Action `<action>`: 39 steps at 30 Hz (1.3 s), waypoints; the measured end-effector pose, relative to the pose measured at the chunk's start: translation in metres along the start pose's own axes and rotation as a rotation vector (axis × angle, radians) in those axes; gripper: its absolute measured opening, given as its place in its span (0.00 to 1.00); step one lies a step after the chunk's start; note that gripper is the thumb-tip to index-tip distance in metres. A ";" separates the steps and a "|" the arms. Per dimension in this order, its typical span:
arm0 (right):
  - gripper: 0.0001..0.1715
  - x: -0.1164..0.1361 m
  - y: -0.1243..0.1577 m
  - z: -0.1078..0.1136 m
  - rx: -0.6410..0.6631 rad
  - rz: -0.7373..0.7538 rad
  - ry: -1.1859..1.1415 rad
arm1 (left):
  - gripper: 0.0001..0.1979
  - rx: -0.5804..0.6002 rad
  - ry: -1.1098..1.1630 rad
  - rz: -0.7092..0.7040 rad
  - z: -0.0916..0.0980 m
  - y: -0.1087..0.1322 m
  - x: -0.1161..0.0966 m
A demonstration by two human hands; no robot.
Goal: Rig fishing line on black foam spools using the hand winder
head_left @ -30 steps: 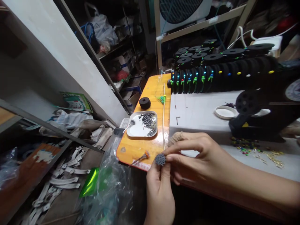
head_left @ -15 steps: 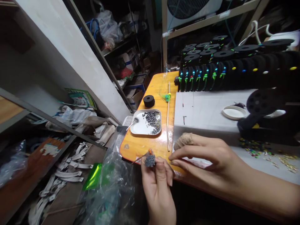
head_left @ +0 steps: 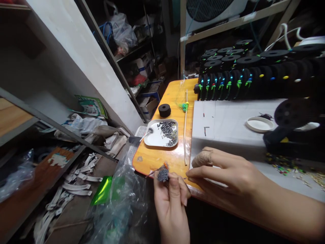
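My left hand [head_left: 171, 203] is closed on a small bundle of thin grey sticks [head_left: 163, 175], their round ends facing up. An orange band [head_left: 166, 165] shows at the bundle's top edge, and thin brownish strands stick out to the left. Just right of it, my right hand [head_left: 228, 173] has its thumb and index fingertips together in a pinch. Anything between them is too small to make out. Beige tape [head_left: 202, 159] wraps one finger of that hand. Both hands are over the near edge of the yellow table [head_left: 149, 159].
A white tray [head_left: 151, 139] holds dark cylinders and small bits, with a black foam ring [head_left: 164, 110] behind it. A thin stick [head_left: 186, 135] lies beside a white sheet [head_left: 228, 112]. Rows of black discs [head_left: 225, 84], a round lid [head_left: 259, 124] and scattered coloured pieces [head_left: 284, 166] are rightward.
The view has shifted slightly, so the table's things appear a little farther right. My left hand still holds the bundle, and my right hand stays pinched beside it.
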State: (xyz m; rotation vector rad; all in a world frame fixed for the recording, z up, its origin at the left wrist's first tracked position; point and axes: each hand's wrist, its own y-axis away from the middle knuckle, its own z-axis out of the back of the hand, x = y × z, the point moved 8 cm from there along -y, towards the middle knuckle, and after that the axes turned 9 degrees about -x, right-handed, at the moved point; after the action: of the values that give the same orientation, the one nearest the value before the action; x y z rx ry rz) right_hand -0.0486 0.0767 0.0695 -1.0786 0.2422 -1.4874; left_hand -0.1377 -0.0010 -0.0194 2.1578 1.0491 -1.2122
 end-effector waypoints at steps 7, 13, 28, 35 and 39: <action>0.08 0.003 -0.001 0.004 -0.019 0.035 0.034 | 0.13 -0.055 -0.021 0.044 0.001 0.001 0.001; 0.12 0.003 -0.004 0.009 -0.056 -0.013 -0.058 | 0.10 -0.160 -0.013 0.120 0.007 0.006 0.011; 0.06 0.005 -0.015 0.020 -0.101 -0.094 -0.063 | 0.08 -0.183 0.379 -0.240 0.006 -0.010 -0.050; 0.06 0.007 -0.012 0.018 -0.048 -0.189 -0.161 | 0.05 0.069 0.053 -0.214 -0.023 -0.011 -0.017; 0.05 0.009 -0.015 0.014 -0.005 -0.019 -0.096 | 0.03 0.183 0.257 -0.206 -0.033 -0.007 -0.026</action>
State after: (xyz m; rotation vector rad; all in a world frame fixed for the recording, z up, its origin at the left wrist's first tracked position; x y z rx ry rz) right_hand -0.0471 0.0789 0.0914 -1.1559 0.1684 -1.4486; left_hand -0.1345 0.0152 0.0197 2.4454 1.3425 -1.1821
